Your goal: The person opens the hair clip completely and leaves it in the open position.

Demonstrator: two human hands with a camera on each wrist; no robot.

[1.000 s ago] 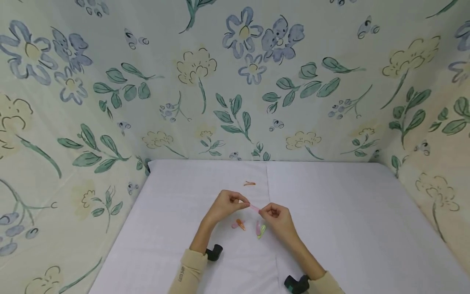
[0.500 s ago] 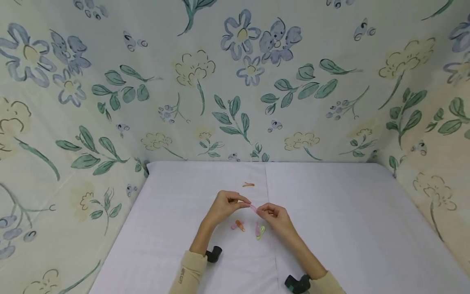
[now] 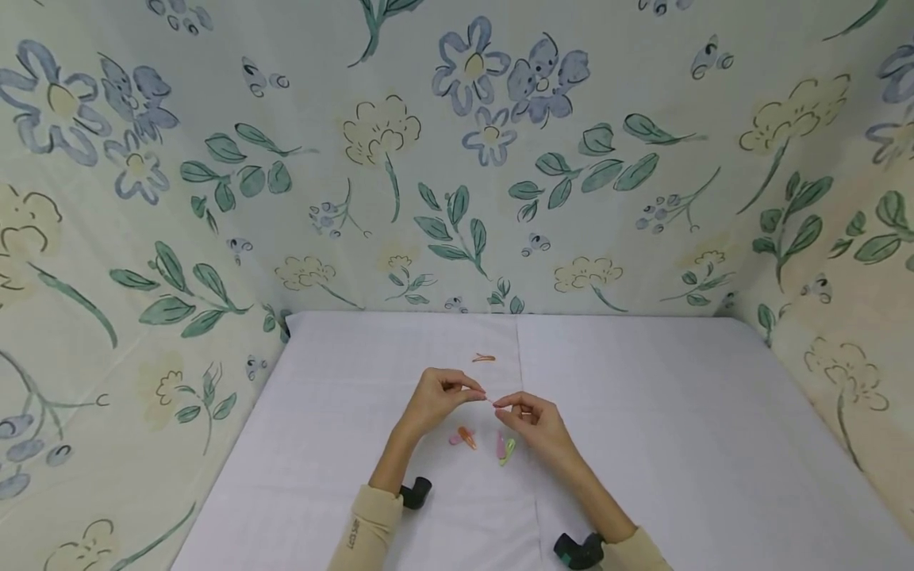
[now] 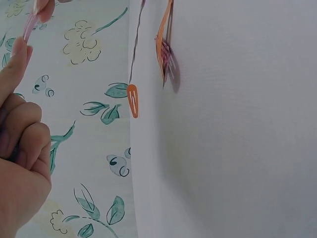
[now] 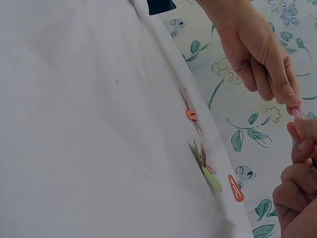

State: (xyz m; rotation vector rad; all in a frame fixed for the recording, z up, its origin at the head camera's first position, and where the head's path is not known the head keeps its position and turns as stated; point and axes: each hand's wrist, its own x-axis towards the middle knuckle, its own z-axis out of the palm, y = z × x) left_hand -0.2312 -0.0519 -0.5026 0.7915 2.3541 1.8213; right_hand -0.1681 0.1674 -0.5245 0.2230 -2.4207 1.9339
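Observation:
A pink snap hair clip (image 3: 489,400) is held above the table between my two hands, mostly covered by the fingers. At its left end, the thumb and forefinger of my left hand (image 3: 439,400) pinch it. My right hand (image 3: 535,420) has thumb and forefinger at the other end, remaining fingers curled. The left wrist view shows the pink clip (image 4: 30,26) stretching between both sets of fingertips. Below the hands lie an orange clip (image 3: 467,437) crossed over a pink clip (image 3: 455,438), and a pink clip (image 3: 501,444) beside a green clip (image 3: 508,452).
A single orange clip (image 3: 484,358) lies farther back on the white-covered table (image 3: 643,412). Floral cloth (image 3: 457,222) hangs behind the table and at both sides. Black wrist devices (image 3: 417,493) are worn near the cuffs.
My right fingertips have shifted slightly left along the pink hair clip, closer to the left ones, and less of the clip shows. My left hand and the clips on the table stay put.

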